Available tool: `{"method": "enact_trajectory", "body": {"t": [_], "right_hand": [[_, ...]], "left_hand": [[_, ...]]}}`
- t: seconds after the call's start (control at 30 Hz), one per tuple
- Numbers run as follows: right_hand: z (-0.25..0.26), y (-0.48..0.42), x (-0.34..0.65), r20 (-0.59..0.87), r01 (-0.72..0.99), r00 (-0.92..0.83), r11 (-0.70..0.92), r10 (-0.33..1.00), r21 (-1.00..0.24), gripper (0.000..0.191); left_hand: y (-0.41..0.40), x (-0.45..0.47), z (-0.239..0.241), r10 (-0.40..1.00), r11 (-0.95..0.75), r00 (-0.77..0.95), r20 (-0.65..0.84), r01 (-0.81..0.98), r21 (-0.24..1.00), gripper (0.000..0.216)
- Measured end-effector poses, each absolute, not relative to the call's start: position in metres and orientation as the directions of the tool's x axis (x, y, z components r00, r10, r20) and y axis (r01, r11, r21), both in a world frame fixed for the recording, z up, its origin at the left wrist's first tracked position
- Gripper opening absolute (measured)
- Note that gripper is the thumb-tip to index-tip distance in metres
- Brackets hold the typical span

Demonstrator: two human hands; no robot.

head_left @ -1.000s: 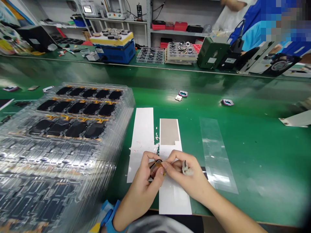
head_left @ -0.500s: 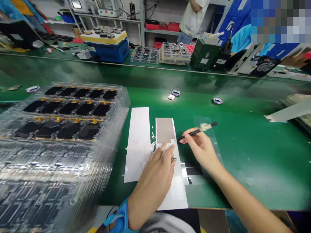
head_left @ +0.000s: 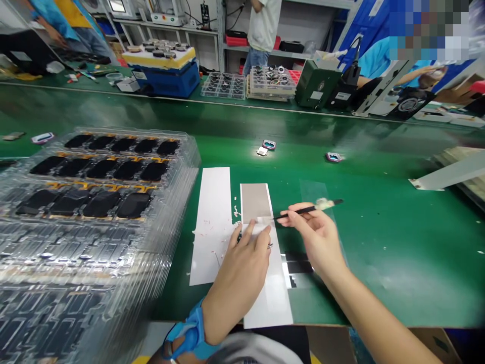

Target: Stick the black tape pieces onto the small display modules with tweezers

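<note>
My left hand [head_left: 244,265] lies palm down, fingers spread, on a long white sheet [head_left: 269,298]. A small metal tip [head_left: 270,246] peeks out beside its fingers; whether the hand holds it I cannot tell. At the sheet's upper end is a grey-beige rectangle [head_left: 255,199], with a pale strip [head_left: 264,219] along its lower edge. My right hand [head_left: 316,230] is closed around a thin black pointed tool [head_left: 303,210], its rear wrapped in pale tape. The tool's point reaches the right end of that strip.
A second white sheet [head_left: 210,227] with small scraps lies left. Stacked clear trays [head_left: 182,167] of black screens fill the left side. A clear film [head_left: 312,189] lies right; small watch-like cases [head_left: 333,157] lie beyond. Across the bench are a blue box [head_left: 166,78] and other people.
The tool's point has shifted slightly left, and the pale strip's right end looks lifted. My left fingers have spread more. The view has turned a little; people in the background have moved.
</note>
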State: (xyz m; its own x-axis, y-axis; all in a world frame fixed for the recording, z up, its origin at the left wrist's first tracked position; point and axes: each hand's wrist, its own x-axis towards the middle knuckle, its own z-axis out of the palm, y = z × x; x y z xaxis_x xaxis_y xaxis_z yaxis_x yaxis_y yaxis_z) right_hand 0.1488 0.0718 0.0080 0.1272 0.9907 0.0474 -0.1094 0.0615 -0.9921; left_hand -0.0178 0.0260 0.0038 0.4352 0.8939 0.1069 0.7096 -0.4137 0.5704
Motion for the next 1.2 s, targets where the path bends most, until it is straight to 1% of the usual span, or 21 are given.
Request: {"method": "enact_trajectory", "body": {"t": [0.07,0.13,0.17,0.2,0.27,0.33,0.43,0.53,0.67,0.87,1.0,1.2], "right_hand": [[0.016,0.055,0.148,0.131,-0.113,0.219,0.158,0.967,-0.981,0.009],[0.020,0.036,0.141,0.235,-0.089,0.326,0.277,0.916,-0.957,0.002],[0.020,0.027,0.135,0.270,-0.067,0.370,0.315,0.889,-0.947,0.003],[0.019,0.019,0.128,0.289,-0.045,0.404,0.334,0.868,-0.941,0.005],[0.015,0.008,0.113,0.297,-0.037,0.436,0.346,0.850,-0.937,0.007],[0.010,0.002,0.101,0.296,-0.063,0.438,0.358,0.849,-0.932,0.008],[0.006,0.001,0.093,0.294,-0.105,0.417,0.367,0.860,-0.924,0.008],[0.005,0.002,0.095,0.298,-0.107,0.395,0.365,0.869,-0.925,0.010],[0.004,0.001,0.098,0.321,-0.071,0.386,0.374,0.865,-0.925,0.011],[0.003,0.001,0.097,0.339,-0.042,0.398,0.386,0.852,-0.921,0.011],[0.003,0.001,0.097,0.354,-0.009,0.402,0.390,0.844,-0.921,0.008],[0.002,0.000,0.098,0.322,-0.044,0.382,0.364,0.867,-0.930,0.012]], "left_hand": [[0.024,-0.020,0.008,0.935,-0.310,0.330,0.127,0.594,0.742,0.013],[0.020,-0.023,0.013,0.978,-0.139,0.195,0.068,0.376,0.916,0.008],[0.019,-0.023,0.016,0.988,-0.050,0.152,0.013,0.240,0.969,0.007],[0.017,-0.023,0.019,0.990,0.027,0.134,-0.041,0.109,0.994,0.008],[0.014,-0.023,0.024,0.983,0.122,0.150,-0.107,-0.091,0.988,0.009],[0.011,-0.021,0.027,0.976,0.163,0.173,-0.129,-0.198,0.966,0.009],[0.008,-0.020,0.027,0.976,0.177,0.179,-0.126,-0.302,0.937,0.013],[0.007,-0.020,0.024,0.975,0.189,0.178,-0.133,-0.350,0.917,0.014],[0.006,-0.021,0.022,0.967,0.221,0.193,-0.165,-0.321,0.921,0.013],[0.006,-0.021,0.021,0.969,0.191,0.206,-0.136,-0.275,0.942,0.015],[0.006,-0.021,0.023,0.968,0.196,0.205,-0.145,-0.256,0.946,0.016],[0.006,-0.020,0.025,0.969,0.193,0.200,-0.142,-0.262,0.945,0.017]]}}
